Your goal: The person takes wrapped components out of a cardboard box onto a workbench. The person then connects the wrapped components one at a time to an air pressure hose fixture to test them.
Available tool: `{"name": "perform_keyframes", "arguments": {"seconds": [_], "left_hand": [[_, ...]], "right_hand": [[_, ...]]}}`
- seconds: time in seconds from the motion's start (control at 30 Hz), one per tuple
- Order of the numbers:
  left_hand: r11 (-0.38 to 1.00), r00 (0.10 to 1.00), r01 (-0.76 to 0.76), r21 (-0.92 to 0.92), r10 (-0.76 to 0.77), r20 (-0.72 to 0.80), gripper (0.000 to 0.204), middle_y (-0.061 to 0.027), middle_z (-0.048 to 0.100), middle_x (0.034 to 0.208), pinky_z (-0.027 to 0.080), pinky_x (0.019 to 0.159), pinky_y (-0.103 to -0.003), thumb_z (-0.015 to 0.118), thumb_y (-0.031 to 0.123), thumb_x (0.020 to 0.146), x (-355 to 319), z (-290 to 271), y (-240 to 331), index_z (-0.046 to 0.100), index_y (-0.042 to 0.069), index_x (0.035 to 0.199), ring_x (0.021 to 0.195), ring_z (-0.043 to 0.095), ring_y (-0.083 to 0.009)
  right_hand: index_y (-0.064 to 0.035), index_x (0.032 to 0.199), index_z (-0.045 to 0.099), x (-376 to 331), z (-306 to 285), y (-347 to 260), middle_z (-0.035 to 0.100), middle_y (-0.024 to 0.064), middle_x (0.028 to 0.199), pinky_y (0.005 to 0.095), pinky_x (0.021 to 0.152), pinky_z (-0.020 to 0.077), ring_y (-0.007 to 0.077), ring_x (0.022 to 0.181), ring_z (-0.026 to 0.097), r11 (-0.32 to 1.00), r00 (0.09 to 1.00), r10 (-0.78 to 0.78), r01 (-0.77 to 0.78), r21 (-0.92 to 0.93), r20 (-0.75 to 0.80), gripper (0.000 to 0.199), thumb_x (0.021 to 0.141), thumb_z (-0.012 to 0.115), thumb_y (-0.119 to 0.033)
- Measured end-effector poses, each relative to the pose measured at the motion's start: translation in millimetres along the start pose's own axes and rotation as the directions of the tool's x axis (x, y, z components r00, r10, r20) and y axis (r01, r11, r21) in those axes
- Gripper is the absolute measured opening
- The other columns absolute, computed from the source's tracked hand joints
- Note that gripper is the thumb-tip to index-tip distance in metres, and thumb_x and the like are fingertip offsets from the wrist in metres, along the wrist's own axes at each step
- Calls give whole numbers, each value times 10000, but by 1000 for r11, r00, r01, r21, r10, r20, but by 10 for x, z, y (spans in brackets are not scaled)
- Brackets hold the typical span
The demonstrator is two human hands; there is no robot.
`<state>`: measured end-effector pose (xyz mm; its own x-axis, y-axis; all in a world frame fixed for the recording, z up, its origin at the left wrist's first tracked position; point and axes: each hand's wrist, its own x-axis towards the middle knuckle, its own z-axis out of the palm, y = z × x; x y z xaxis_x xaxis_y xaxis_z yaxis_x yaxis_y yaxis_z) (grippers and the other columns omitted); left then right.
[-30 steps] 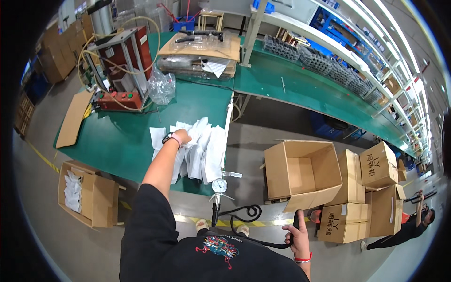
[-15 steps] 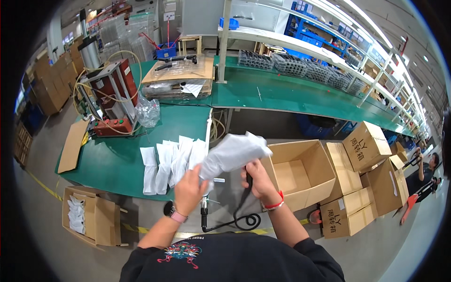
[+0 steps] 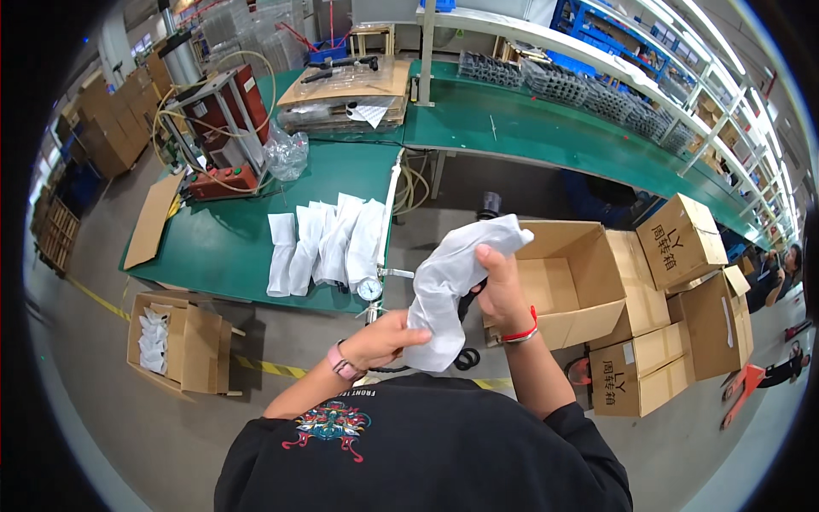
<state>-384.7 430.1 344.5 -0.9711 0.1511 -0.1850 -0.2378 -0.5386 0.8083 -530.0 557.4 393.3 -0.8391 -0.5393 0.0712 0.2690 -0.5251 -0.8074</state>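
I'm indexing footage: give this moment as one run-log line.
left hand: holds white packet near its lower end; right hand: grips its upper part; green bench: row of packets

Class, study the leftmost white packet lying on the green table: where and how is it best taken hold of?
Probably grip the leftmost packet by its near end, thumb and fingers across its narrow width, coming from the left and slightly above. It lies flat on the green table, its length running away from the viewer; its left edge faces away from the row, while a neighbouring packet crowds its right.
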Motion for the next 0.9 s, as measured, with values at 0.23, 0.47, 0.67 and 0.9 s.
{"name": "perform_keyframes", "arguments": {"seconds": [0.23, 0.47, 0.67, 0.9], "left_hand": [[916, 995, -91, -391, 98, -4, 456, -102, 562, 1092, 466, 752, -252, 627, 133, 796, 211, 258, -86, 446, 20, 1199, 878, 577, -150], [955, 976, -187, -232, 154, -153, 427, -87, 584, 989, 469, 604, -239, 593, 72, 767, 110, 190, -95, 462, 35, 1172, 786, 576, -152], [762, 794, -569, -311, 410, -449, 238, -106, 581, 751, 439, 504, -249, 580, 108, 769, 112, -66, 564, 532, 12, 981, 538, 515, -173], [720, 679, -653, -235, 420, -602, 185, -98, 573, 719, 439, 508, -247, 589, 140, 779, 94, -3, 613, 544, 12, 905, 525, 501, -171]], "right_hand": [[3, 898, 587, -149, -93, 61, 578, 35, 730, 159, 420, 336, 68, 520, 463, 978, 986, 108, -82, -194, 128, 228, 760, 611, -177], [1, 1075, 504, -212, -113, -53, 515, 9, 665, 166, 382, 281, 57, 454, 381, 936, 915, 317, -258, -241, 249, 300, 816, 558, -140], [-35, 1354, 205, -664, -75, -70, 506, 50, 660, 172, 365, 269, 63, 429, 359, 848, 877, 441, -338, -407, 191, 572, 862, 486, -111], [-70, 1365, 217, -813, 63, 91, 513, 51, 652, 179, 373, 292, 72, 452, 396, 801, 760, 583, -481, -355, 286, 549, 872, 455, -95]]}}
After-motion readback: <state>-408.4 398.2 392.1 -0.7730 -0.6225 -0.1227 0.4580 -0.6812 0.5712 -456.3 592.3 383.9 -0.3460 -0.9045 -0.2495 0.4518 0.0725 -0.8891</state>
